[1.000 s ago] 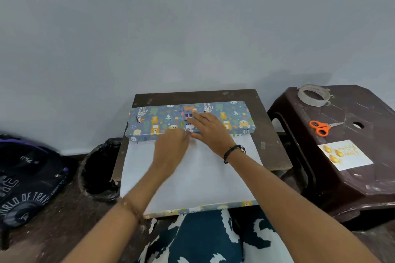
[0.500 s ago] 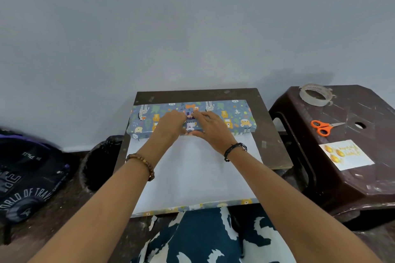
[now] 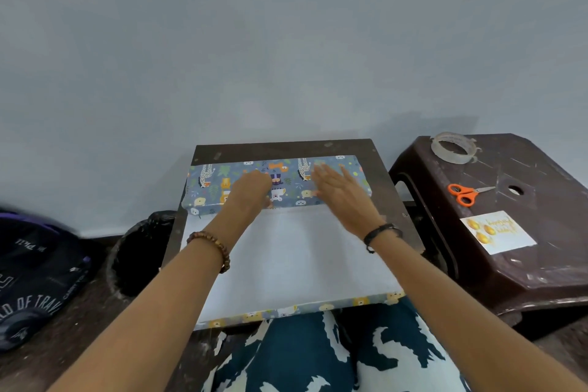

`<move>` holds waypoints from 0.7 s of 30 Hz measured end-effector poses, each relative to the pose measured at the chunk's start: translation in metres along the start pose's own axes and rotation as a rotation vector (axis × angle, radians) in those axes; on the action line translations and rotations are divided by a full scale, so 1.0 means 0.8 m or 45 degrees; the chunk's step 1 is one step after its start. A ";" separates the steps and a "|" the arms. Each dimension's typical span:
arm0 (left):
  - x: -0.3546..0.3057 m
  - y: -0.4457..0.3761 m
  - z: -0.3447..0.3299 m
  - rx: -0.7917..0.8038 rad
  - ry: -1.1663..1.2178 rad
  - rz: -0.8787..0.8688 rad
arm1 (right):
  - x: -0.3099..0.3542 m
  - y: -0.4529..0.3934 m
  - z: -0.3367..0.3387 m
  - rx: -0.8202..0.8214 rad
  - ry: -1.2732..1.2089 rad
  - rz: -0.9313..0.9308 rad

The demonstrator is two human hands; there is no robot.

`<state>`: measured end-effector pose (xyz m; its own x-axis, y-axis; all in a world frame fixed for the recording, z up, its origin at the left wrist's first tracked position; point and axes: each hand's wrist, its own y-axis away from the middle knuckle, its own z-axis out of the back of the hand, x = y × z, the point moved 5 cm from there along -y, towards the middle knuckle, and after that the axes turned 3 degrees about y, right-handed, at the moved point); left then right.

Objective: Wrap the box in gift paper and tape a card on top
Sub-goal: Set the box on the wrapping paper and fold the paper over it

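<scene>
Blue animal-print gift paper (image 3: pixel 286 264) covers the box (image 3: pixel 280 183), which lies at the far side of the small dark tabletop (image 3: pixel 386 181); the rest of the sheet spreads white side up toward the person, its near edge curling over to show the print. The left hand (image 3: pixel 251 189) rests on the box's near edge with its fingers (image 3: pixel 269 200) curled down together against the paper. The right hand (image 3: pixel 339 191) lies flat on top of the box, palm down, fingers (image 3: pixel 321 173) stretched out and slightly apart, holding nothing. On the brown plastic stool (image 3: pixel 541 264) to the right sit a roll of clear tape (image 3: pixel 451 147), orange-handled scissors (image 3: pixel 466 193) and the white card (image 3: pixel 498 232) with gold print, well apart from the box. A black bin (image 3: pixel 140 254) stands left of the tabletop, beside a dark bag (image 3: pixel 35 270).
</scene>
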<state>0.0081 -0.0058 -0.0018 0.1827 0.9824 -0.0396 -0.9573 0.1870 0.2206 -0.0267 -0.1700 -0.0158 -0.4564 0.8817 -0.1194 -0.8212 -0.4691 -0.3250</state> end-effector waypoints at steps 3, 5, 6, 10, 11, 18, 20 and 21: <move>-0.004 0.004 -0.003 -0.052 0.011 -0.020 | 0.048 -0.035 -0.018 0.292 -0.117 0.069; -0.004 0.013 -0.006 -0.121 -0.013 -0.034 | 0.060 -0.042 -0.032 0.329 -0.110 0.022; -0.003 0.018 -0.010 -0.161 -0.058 -0.067 | 0.061 -0.042 -0.035 0.308 -0.128 -0.018; 0.031 0.047 -0.043 -0.410 0.037 -0.266 | 0.062 -0.038 -0.040 0.294 -0.150 -0.026; 0.043 0.059 -0.045 -0.531 0.200 -0.281 | 0.062 -0.038 -0.039 0.300 -0.157 -0.030; 0.146 0.105 -0.034 -0.833 0.152 -0.060 | 0.061 -0.035 -0.039 0.313 -0.170 -0.036; 0.139 0.101 -0.034 -0.873 0.073 -0.029 | 0.062 -0.035 -0.039 0.305 -0.176 -0.028; 0.122 0.103 -0.030 -0.888 0.049 -0.072 | 0.063 -0.035 -0.038 0.293 -0.196 -0.033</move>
<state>-0.0582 0.1059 -0.0108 0.2407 0.9681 -0.0698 -0.8692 0.1830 -0.4593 -0.0161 -0.1112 -0.0413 -0.4666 0.8837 0.0356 -0.8814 -0.4612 -0.1022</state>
